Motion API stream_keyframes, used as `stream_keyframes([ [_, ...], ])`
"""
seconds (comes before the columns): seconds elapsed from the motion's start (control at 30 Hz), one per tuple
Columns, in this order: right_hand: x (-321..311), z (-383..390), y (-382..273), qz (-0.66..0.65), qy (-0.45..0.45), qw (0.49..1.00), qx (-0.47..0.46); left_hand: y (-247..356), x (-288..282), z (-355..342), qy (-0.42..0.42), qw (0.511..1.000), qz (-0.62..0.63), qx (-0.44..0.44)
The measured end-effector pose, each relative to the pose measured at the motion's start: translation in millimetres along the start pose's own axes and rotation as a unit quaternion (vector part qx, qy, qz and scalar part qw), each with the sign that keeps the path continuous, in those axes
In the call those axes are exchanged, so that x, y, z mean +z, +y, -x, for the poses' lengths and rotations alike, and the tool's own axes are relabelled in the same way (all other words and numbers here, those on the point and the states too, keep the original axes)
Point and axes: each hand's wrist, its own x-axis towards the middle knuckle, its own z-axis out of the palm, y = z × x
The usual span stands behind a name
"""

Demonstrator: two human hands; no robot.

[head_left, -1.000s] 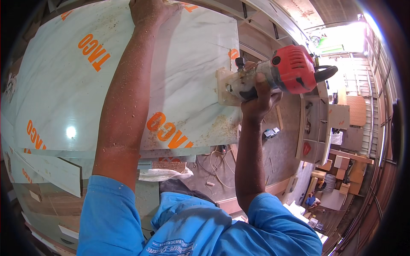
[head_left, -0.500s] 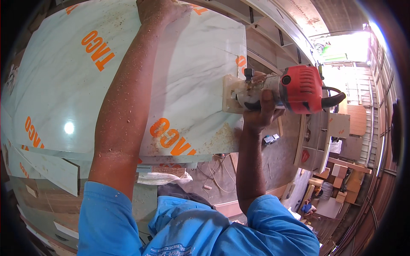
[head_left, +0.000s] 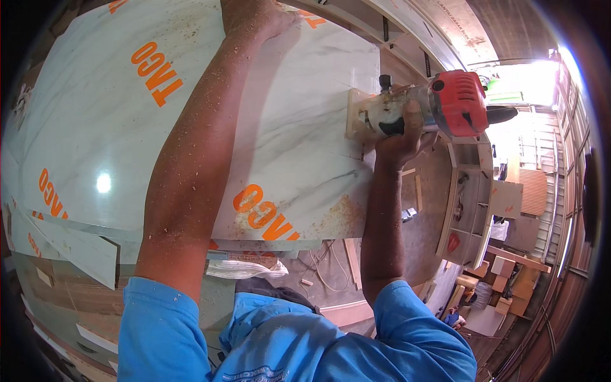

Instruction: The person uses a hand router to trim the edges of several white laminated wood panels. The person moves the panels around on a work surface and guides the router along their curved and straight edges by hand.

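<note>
My right hand (head_left: 402, 141) is wrapped round a trim router (head_left: 445, 105), which lies on its side. Its motor housing is red, its body silver, and its pale square base is against the right edge of a white marble-patterned panel (head_left: 305, 83). At the panel's far side, my left hand (head_left: 258, 19) rests on the surface with the thumb stretched out; its other fingers are cut off by the picture's top edge. My left forearm crosses above the panel. Sawdust (head_left: 344, 213) lies on the panel's near right corner, and specks cling to both arms.
Below the panel's near edge lie a white cloth bundle (head_left: 248, 267) and loose cables (head_left: 328, 261). Board offcuts (head_left: 79, 251) are at the left. Open cabinet frames (head_left: 468, 210) stand to the right. Farther right are stacked boards and a person (head_left: 453, 318) in blue.
The router and my right hand have moved away along the panel's right edge, toward its far corner. My left hand appears slightly farther right, and the view has shifted a little.
</note>
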Motion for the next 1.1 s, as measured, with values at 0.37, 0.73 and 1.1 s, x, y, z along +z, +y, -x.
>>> stream_keyframes([
  [0.37, 8, -15, 18, -0.063, 0.006, 0.997, 0.041, -12, -4, -6, 0.008, 1.000, -0.014, 0.024],
  [0.73, -2, -28, 41, -0.008, -0.005, 1.000, 0.006, -3, 4, -6, 0.003, 1.000, -0.002, 0.028],
  [1.1, 21, -34, 34, -0.051, 0.014, 0.998, 0.030, -9, 5, -6, 0.046, 0.997, -0.049, 0.032],
])
